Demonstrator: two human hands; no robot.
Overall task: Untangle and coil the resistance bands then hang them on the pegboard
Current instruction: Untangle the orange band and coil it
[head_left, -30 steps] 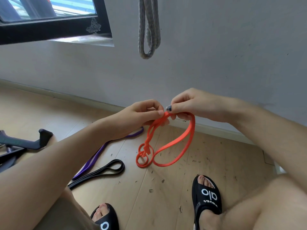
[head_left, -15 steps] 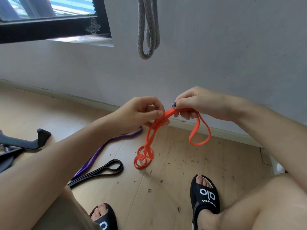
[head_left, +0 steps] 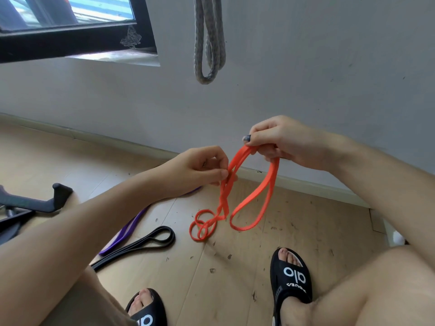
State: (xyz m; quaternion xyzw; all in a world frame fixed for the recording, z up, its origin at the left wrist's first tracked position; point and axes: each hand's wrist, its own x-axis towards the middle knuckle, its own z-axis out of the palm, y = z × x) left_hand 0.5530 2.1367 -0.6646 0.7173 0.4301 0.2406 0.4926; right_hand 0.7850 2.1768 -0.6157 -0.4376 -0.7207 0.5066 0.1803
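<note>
Both hands hold the orange resistance band (head_left: 249, 198) in the air above the wooden floor (head_left: 235, 278). The right hand (head_left: 280, 142) is higher and closer to the grey wall (head_left: 306, 67); its grip is pressed together on the top of the band, with the thumb over the strands and the fingers curled under them. The left hand (head_left: 200, 168) is lower and a little to the left; its grip is pinching two or three strands of the same band between the thumb and the fingertips.

From the right hand one long loop of the band hangs down free. Under the left hand the strands are twisted together and end in some small tangled rings, which reach down to the floor or just above it; I cannot tell which.

On the floor to the left lie a purple resistance band (head_left: 127, 229) and a black resistance band (head_left: 146, 243), side by side, partly hidden under the left forearm. A grey rope loop (head_left: 208, 43) hangs on the wall above the hands. Two feet in black slippers (head_left: 290, 276) stand on the floor. No container is in view.
</note>
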